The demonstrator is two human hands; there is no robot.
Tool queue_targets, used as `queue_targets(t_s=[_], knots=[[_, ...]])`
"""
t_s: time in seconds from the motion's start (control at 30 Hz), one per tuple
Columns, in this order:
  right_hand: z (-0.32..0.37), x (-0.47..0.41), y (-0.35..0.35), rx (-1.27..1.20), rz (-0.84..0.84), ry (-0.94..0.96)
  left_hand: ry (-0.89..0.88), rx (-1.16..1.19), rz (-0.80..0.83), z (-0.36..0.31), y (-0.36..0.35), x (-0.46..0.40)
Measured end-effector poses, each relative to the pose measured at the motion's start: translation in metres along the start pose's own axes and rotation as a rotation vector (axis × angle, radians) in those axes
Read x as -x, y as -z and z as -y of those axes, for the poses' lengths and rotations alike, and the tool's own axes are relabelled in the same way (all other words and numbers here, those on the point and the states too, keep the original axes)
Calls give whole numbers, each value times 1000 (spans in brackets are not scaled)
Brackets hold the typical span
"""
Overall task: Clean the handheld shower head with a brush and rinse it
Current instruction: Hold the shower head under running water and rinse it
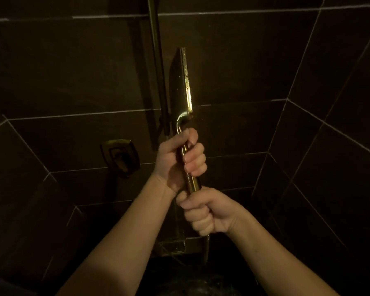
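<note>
A gold handheld shower head (181,82) stands upright in the middle of the view, seen edge-on, its nozzle face turned to the right. My left hand (177,159) is wrapped around the upper part of its handle. Just below, my right hand (207,212) is closed around the bottom end of the handle, where the metal hose (206,248) hangs down from my fist. No brush is in view.
Dark tiled walls enclose the shower on three sides. A vertical slide rail (157,67) runs up the back wall just behind the shower head. A gold mixer valve (121,157) sits on the wall to the left. A small square drain cover (172,246) lies below.
</note>
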State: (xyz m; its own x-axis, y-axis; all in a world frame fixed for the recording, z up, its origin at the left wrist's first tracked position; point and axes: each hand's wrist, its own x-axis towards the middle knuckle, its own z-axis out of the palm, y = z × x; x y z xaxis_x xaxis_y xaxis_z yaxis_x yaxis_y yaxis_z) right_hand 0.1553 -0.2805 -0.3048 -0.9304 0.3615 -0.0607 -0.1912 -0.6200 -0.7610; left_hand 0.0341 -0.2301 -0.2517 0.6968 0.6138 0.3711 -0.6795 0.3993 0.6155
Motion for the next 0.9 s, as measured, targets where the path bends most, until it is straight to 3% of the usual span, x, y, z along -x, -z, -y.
queue_targets(t_s=[0.07,0.17,0.23,0.4,0.53,0.63,0.9], knots=[[-1,0,4,-41,38,0,44,-1,-4,3,-2,-5],[1,11,8,-51,-40,33,21,-229,-276,10,-5,-7],[3,18,8,28,-210,52,-55,-332,-466,17,-6,-7],[-7,8,3,519,-863,147,-200,-470,-903,33,-7,-7],[-17,-3,5,757,-1062,284,-338,-507,-1047,44,-9,-4],[-12,0,6,737,-932,327,-344,-524,-962,42,-13,1],[10,19,2,322,-297,147,-88,-262,-208,2,-14,16]])
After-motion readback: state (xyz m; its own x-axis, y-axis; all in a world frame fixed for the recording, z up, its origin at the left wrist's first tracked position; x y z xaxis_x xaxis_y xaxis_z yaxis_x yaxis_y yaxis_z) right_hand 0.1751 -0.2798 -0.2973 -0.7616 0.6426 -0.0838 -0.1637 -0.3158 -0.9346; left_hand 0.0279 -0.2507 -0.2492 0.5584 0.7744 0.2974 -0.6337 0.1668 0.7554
